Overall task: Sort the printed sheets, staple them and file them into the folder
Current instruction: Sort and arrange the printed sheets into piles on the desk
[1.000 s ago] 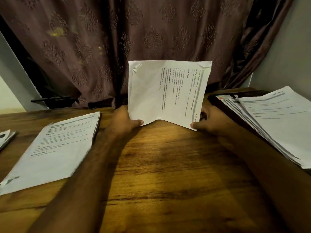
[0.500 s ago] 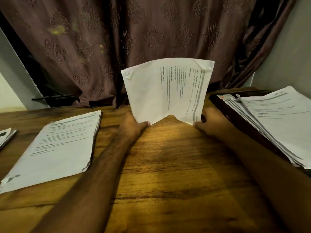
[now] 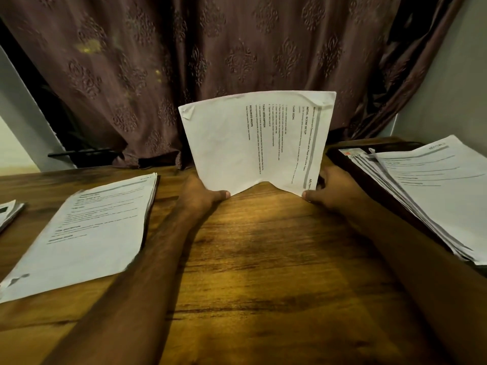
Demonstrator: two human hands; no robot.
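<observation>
two bare forearms reach forward over the wooden worktop [image 3: 263, 259]. the left hand [image 3: 200, 196] pinches the lower left corner of a bundle of printed sheets [image 3: 253, 143], thumb on the front; the right hand [image 3: 329, 191] pinches the lower right corner the same way, its fingers hidden behind the paper. the sheets stand upright on their long edge at the middle of the worktop, text turned sideways, the bottom edge bowed up between the two hands so that only the corners sit low. both top corners are creased.

on the left a stack [image 3: 84, 230] of printed pages lies flat, with a smaller pile [image 3: 9, 214] at the left border. on the right a fanned pile [image 3: 432, 191] rests on a dark folder [image 3: 350, 169] whose edge shows beside the right hand. behind everything hangs a patterned brown curtain [image 3: 237, 56].
</observation>
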